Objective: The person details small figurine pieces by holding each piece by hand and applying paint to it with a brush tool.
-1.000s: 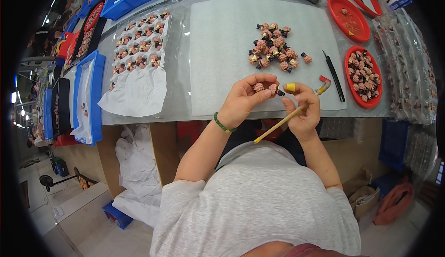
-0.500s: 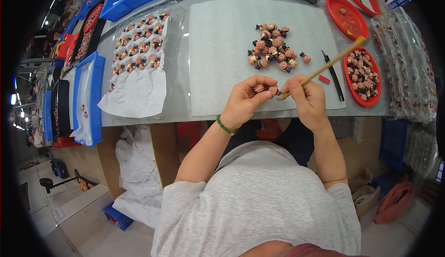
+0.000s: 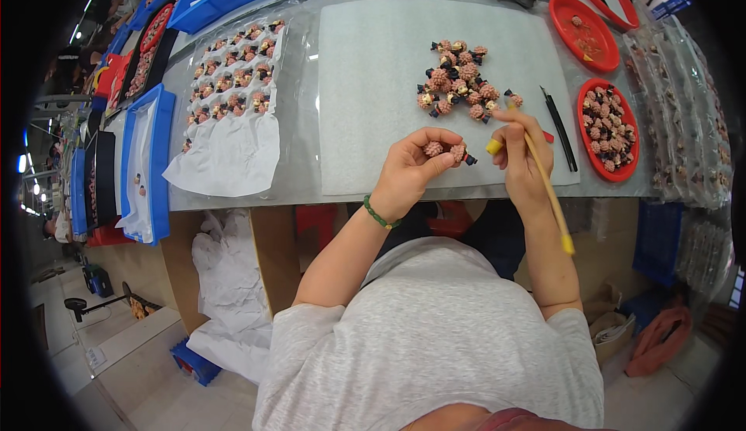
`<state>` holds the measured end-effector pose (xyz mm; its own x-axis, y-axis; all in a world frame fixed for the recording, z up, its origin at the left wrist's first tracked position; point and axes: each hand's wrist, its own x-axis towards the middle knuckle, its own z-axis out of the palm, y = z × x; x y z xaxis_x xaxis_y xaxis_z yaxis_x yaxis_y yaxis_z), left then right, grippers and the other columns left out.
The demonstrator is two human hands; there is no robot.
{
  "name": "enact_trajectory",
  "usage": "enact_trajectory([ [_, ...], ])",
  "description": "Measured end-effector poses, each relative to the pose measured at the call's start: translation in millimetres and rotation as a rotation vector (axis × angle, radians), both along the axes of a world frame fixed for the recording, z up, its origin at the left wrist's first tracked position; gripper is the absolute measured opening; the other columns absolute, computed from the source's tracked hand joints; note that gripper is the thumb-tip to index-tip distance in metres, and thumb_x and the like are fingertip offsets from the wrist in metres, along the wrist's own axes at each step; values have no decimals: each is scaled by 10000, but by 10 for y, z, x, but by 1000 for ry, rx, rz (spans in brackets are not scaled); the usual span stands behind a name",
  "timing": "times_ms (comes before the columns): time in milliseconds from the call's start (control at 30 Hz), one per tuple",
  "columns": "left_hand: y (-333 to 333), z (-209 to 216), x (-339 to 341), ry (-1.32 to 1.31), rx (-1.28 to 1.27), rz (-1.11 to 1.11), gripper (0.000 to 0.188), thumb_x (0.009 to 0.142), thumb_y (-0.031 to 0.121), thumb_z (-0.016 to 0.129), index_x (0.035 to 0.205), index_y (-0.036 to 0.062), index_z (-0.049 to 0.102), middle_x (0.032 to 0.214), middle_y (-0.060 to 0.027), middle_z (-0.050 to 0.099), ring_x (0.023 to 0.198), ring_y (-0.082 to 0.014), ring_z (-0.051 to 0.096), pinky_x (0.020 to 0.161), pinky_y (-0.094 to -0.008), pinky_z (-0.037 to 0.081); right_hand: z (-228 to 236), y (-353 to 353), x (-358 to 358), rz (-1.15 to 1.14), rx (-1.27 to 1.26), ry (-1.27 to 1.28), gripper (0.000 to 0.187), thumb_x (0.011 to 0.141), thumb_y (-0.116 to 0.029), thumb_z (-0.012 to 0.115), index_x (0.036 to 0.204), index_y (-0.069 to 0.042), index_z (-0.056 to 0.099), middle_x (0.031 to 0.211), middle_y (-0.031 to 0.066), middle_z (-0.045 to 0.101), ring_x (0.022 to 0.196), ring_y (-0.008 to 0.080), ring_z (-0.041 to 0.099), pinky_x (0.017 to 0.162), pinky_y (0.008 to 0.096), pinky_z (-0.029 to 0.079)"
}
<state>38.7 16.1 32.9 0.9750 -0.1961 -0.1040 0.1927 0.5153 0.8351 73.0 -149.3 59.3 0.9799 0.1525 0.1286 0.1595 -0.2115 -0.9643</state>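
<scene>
My left hand, with a green bead bracelet at the wrist, pinches small pink-knobbed figurines; one has a dark lower end pointing right. My right hand is closed around a thin wooden stick, which slants from above the fingers down past the wrist to a yellow end. A short yellow piece pokes out at the right fingertips; its kind I cannot make out. The hands are apart. Just beyond them a pile of similar figurines lies on a white sheet.
Right of the sheet lie black slim tools, a small red block, a red tray of figurines and another red tray. To the left, figurines stand in rows on white paper, beside a blue tray.
My right hand has drawn away from the figurines in my left hand. The stick has swung so its long end now points down toward me. My left hand stays almost still.
</scene>
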Motion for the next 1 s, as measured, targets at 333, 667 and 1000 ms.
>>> enact_trajectory([
  [333,-17,115,49,295,-383,-150,309,847,36,501,1140,-28,425,999,-84,552,926,-133,538,855,-265,440,-137,-71,-130,24,177,-63,209,735,42,639,796,-23,450,834,87,566,799,118,561,698,239,463],
  [667,-36,90,12,-87,315,43,406,837,43,533,1215,-34,406,1092,-110,527,987,-144,510,844,-270,433,-124,42,-6,177,170,225,194,727,51,636,779,-15,461,762,60,572,690,101,572,628,201,464],
  [1000,186,274,-143,-351,690,131,390,781,54,587,1151,-13,485,974,-105,575,803,-131,564,728,-254,464,-178,165,-130,209,358,167,247,815,-236,610,818,-19,493,810,78,582,685,118,558,625,226,456],
])
